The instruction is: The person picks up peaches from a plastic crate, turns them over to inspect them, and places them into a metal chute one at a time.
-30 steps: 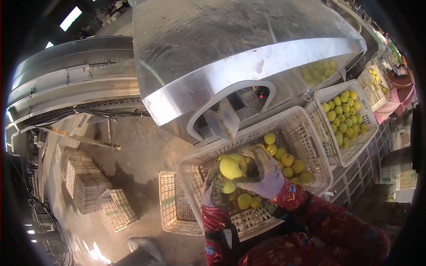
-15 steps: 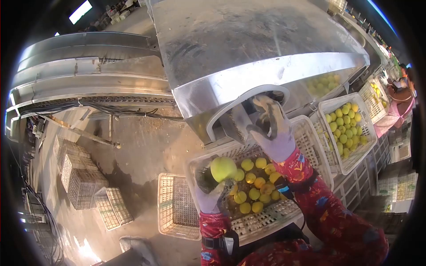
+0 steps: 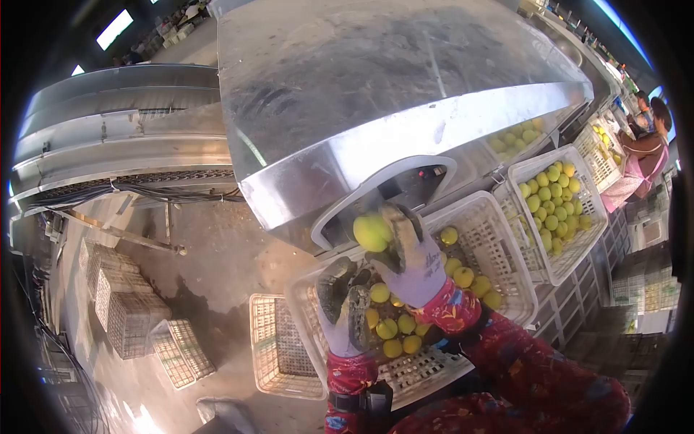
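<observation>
My right hand (image 3: 405, 253), in a grey-and-lilac work glove, grips a round yellow-green fruit (image 3: 371, 233) at the lower edge of the metal machine's rounded opening (image 3: 442, 181). Close by on the left is my gloved left hand (image 3: 343, 307), its thumb and fingers apart with nothing visible between them. It hovers over the left part of a white plastic crate (image 3: 519, 278). Inside that crate lie several yellow-green fruits (image 3: 387, 329), partly hidden by my hands and sleeves.
The metal machine (image 3: 405, 65) spans the front. A second crate (image 3: 603, 230) of fruit stands to the right, with people (image 3: 640, 155) beyond it. An upright crate (image 3: 267, 347) sits at the left, and stacked crates (image 3: 134, 307) stand on the floor farther left.
The large fruit has passed from my left hand to my right. My right hand has come out of the machine's opening, down and left. My left hand's fingers are now free.
</observation>
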Tool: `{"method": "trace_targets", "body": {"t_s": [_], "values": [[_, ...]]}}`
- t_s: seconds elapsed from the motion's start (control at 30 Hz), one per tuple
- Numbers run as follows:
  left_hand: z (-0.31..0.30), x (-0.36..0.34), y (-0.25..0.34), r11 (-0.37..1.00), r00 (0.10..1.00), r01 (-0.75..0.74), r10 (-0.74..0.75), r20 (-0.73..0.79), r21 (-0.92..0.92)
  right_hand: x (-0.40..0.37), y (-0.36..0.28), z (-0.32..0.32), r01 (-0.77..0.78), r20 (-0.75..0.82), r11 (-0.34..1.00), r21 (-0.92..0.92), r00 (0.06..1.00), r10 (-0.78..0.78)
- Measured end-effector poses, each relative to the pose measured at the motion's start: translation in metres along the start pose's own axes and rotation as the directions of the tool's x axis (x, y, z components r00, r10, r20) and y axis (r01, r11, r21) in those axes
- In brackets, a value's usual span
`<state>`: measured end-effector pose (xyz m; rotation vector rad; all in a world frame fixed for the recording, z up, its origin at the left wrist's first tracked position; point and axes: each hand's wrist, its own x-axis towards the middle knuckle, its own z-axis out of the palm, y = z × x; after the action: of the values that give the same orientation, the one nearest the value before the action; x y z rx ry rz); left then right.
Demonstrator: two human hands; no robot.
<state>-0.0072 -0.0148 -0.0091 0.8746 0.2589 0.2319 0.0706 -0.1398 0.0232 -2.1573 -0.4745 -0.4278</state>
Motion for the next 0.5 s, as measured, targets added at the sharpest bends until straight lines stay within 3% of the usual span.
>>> {"method": "trace_targets", "body": {"t_s": [0.03, 0.1, 0.17, 0.23, 0.3, 0.33, 0.4, 0.43, 0.5], "values": [[-0.006, -0.001, 0.002, 1.0, 0.999, 0.013, -0.012, -0.043, 0.023, 0.015, 0.008, 0.012, -0.015, 0.035, 0.998, -0.06, 0.999, 0.017], [-0.04, 0.003, -0.019, 0.958, 0.995, 0.056, -0.029, -0.099, 0.282, 0.037, 0.025, 0.032, -0.056, 0.11, 0.982, -0.18, 0.991, 0.077], [-0.074, 0.008, -0.054, 0.808, 0.979, 0.198, -0.142, -0.144, 0.554, 0.042, 0.027, 0.02, 0.039, 0.079, 0.996, -0.081, 0.996, -0.032], [-0.098, 0.024, -0.09, 0.515, 0.932, 0.337, -0.304, -0.199, 0.789, 0.026, 0.024, -0.004, -0.059, 0.041, 0.996, 0.068, 0.998, 0.057], [-0.111, 0.031, -0.14, 0.032, 0.911, 0.321, -0.283, -0.299, 0.947, -0.011, 0.037, -0.023, -0.15, 0.064, 0.969, 0.197, 0.988, 0.141], [-0.109, 0.031, -0.16, -0.218, 0.905, 0.29, -0.255, -0.341, 0.932, -0.033, 0.057, -0.025, -0.195, 0.217, 0.979, 0.061, 0.96, 0.177], [-0.089, 0.034, -0.177, -0.356, 0.837, 0.244, -0.394, -0.381, 0.902, -0.079, 0.112, -0.005, -0.275, 0.488, 0.947, -0.167, 0.811, 0.322], [-0.084, 0.034, -0.184, -0.424, 0.793, 0.206, -0.456, -0.405, 0.882, -0.097, 0.139, 0.013, -0.321, 0.589, 0.911, -0.257, 0.696, 0.411], [-0.096, 0.036, -0.207, -0.379, 0.834, 0.091, -0.476, -0.278, 0.921, -0.12, 0.184, 0.065, -0.12, 0.686, 0.893, -0.433, 0.599, 0.413]]}}
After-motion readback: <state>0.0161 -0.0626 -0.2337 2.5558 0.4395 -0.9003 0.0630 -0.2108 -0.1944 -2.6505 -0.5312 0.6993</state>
